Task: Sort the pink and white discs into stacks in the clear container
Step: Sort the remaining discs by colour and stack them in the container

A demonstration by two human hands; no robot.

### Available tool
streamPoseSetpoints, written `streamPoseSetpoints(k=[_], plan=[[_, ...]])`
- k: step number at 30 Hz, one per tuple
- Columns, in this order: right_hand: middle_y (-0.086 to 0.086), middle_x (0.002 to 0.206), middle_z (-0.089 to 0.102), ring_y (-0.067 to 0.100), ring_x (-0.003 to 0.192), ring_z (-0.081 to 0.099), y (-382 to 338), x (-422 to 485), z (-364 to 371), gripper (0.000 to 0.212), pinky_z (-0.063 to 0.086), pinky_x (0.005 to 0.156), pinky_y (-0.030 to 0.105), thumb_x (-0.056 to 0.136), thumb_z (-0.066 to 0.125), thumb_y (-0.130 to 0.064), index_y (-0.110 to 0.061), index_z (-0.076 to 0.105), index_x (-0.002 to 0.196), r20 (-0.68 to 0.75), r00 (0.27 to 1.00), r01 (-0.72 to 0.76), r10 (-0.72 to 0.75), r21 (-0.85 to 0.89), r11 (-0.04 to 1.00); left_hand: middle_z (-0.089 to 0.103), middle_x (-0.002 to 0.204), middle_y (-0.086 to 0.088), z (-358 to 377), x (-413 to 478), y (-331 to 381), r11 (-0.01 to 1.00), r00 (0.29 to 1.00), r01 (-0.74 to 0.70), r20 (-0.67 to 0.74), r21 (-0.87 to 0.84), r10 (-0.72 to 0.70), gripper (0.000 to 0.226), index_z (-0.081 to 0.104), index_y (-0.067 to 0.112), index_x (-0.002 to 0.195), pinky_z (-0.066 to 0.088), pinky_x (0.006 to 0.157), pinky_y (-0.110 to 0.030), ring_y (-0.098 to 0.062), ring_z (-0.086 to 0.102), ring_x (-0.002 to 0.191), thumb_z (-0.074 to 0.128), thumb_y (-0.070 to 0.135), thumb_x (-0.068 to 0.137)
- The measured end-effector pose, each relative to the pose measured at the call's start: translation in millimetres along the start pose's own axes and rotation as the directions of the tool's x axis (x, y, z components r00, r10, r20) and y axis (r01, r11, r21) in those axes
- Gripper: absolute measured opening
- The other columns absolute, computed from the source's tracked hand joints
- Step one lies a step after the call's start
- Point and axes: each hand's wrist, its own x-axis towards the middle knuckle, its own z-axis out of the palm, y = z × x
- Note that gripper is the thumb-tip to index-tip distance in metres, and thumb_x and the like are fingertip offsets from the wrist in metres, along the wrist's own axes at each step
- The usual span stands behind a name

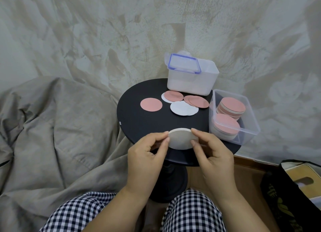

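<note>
While my left hand (pixel 147 150) and right hand (pixel 212 153) pinch the flat white round discs (pixel 180 138) by opposite edges above the round black table (pixel 147 124), the clear plastic container (pixel 231 93) lies forward-right, nearer my right hand.

I pinch a white disc (pixel 180 138) tilted up at the table's (pixel 147 127) 6 o'clock. Pink and white loose discs (pixel 151 105) lie flat near 12. The clear container (pixel 252 120) at 3 holds two pink-topped stacks (pixel 231 106).
</note>
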Motion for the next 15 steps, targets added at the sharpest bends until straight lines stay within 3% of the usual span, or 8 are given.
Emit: streamPoseSetpoints(k=[4,8,11,13,15], plan=[[-0.013,0.105,0.062,-0.001,0.098,0.059,2,0,-1,0.035,0.045,0.081,0.008,0.084,0.058,-0.003,-0.024,0.062,0.111,0.024,1.000,0.015,-0.014,-0.014,1.000,0.071,0.088,0.013,0,0,0,1.000,1.000,-0.004,0.010,0.015,0.004,0.019,0.071,0.020,0.091,0.050,0.075,-0.012,-0.001,0.066,0.085,0.069,0.004,0.080],[-0.021,0.101,0.063,-0.002,0.096,0.059,-2,1,-4,0.038,0.044,0.080,0.008,0.084,0.060,-0.004,-0.031,0.061,0.109,0.020,1.000,-0.015,0.015,-0.014,1.000,0.070,0.086,0.014,1,2,3,1.000,1.000,0.005,0.028,0.024,-0.006,0.019,0.071,0.022,0.089,0.050,0.074,-0.012,0.000,0.066,0.084,0.068,0.005,0.081],[-0.027,0.102,0.063,-0.002,0.094,0.060,-6,11,-19,0.043,0.045,0.079,0.009,0.084,0.064,-0.004,-0.043,0.060,0.103,0.029,0.991,-0.132,0.132,0.028,0.991,0.070,0.086,0.013,6,7,10,0.998,0.997,0.051,0.067,-0.029,-0.049,0.021,0.070,0.029,0.087,0.051,0.072,-0.015,-0.004,0.066,0.083,0.067,0.008,0.082],[-0.021,0.102,0.066,0.003,0.092,0.062,-7,26,-37,0.044,0.049,0.079,0.015,0.084,0.063,-0.005,-0.046,0.062,0.100,0.044,0.975,-0.219,0.216,0.099,0.971,0.069,0.090,0.013,14,11,16,0.987,0.990,0.114,0.100,-0.110,-0.103,0.022,0.069,0.031,0.087,0.053,0.071,-0.020,-0.008,0.066,0.082,0.067,0.009,0.083],[-0.012,0.103,0.069,0.005,0.090,0.063,-5,47,-62,0.042,0.053,0.075,0.018,0.085,0.061,-0.001,-0.041,0.065,0.098,0.047,0.959,-0.283,0.279,0.163,0.945,0.068,0.091,0.011,25,16,23,0.981,0.981,0.145,0.149,-0.126,-0.126,0.022,0.068,0.030,0.089,0.051,0.068,-0.016,-0.006,0.065,0.082,0.068,0.009,0.082]])
